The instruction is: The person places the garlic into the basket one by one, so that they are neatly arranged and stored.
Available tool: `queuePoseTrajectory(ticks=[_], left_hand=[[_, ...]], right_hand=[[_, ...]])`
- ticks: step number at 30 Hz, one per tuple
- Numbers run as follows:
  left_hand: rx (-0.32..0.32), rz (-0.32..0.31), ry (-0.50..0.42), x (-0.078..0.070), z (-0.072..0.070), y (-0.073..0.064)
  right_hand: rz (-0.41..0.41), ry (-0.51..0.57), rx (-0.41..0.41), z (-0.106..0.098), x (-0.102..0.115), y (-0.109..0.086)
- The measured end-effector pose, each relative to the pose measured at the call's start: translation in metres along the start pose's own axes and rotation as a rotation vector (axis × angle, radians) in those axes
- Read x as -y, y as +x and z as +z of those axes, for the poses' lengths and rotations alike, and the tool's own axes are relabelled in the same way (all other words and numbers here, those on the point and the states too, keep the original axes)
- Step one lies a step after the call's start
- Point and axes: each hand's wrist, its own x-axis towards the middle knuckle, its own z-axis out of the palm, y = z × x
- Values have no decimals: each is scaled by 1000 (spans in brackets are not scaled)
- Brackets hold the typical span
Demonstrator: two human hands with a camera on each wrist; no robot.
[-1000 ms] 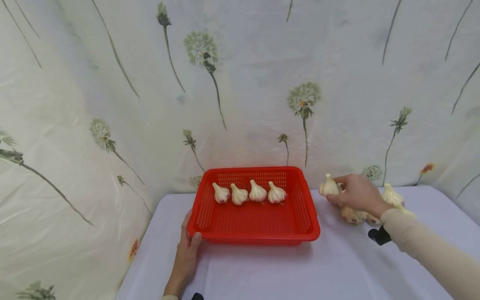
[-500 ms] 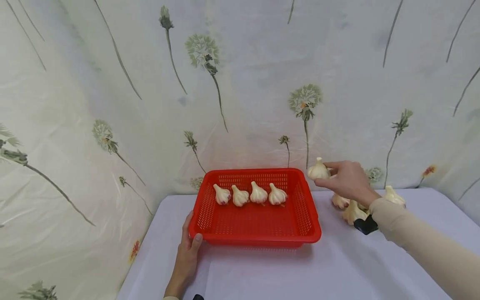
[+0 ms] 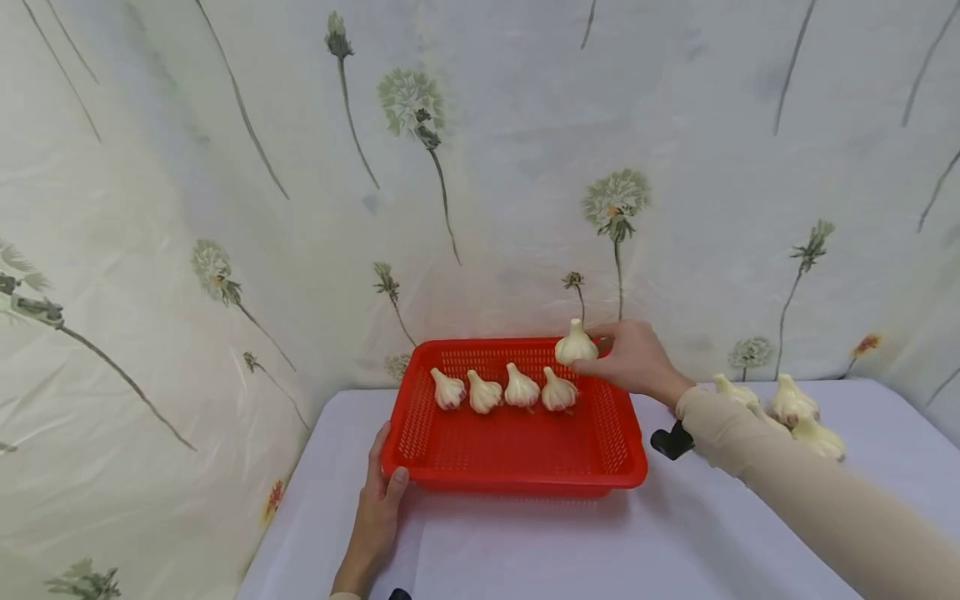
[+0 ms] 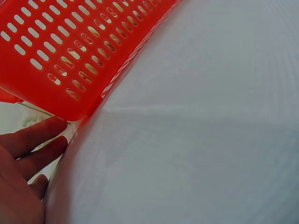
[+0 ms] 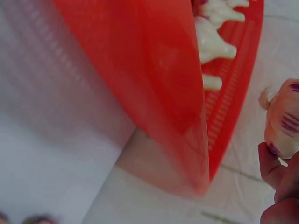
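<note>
A red plastic basket [image 3: 510, 482] sits on the table, with a row of several garlic bulbs [image 3: 521, 387] along its far side. At its near left corner, my left hand [image 3: 377, 507] holds on, thumb at the rim and fingers along the left side. In the left wrist view, fingers [image 4: 44, 135] of this hand show close beneath the corner. My right hand [image 3: 637, 358] pinches another garlic bulb [image 3: 576, 343], neck up, above the basket's back right part. Purple streaks mark that bulb [image 5: 285, 121] in the right wrist view, where fingertips press its side.
Several more garlic bulbs [image 3: 795, 408] lie in a pile on the table's right side, partly behind the right sleeve [image 3: 772, 467]. A white cloth covers the table [image 3: 517, 550]. Behind it hangs a dandelion-print curtain [image 3: 510, 208].
My right hand has lifted a garlic bulb from the pile and carried it left, over the basket. My left hand and the bulbs in the basket have stayed in place.
</note>
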Motion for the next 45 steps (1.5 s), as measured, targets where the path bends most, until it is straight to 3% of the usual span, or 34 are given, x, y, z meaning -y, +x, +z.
queuePoseTrajectory(ticks=[5, 8, 11, 16, 24, 29, 33, 41, 45], left_hand=[[9, -19, 7, -5, -2, 0], [-4, 20, 21, 7, -1, 5], [-6, 52, 27, 6, -3, 7], [-7, 50, 25, 7, -3, 7], [-18, 55, 26, 12, -4, 7], [-8, 53, 20, 11, -6, 8], [-24, 63, 20, 5, -6, 6], [-12, 74, 14, -27, -7, -3], [-22, 71, 20, -21, -5, -2]], right_hand=[[-32, 63, 23, 16, 13, 8], [-36, 92, 28, 23, 23, 16], [-53, 112, 35, 29, 35, 23], [-67, 142, 73, 40, 52, 31], [-116, 270, 116, 66, 61, 42], [-140, 244, 141, 81, 63, 46], [-139, 200, 174, 90, 64, 50], [-182, 191, 305, 107, 65, 59], [-170, 215, 364, 115, 66, 60]])
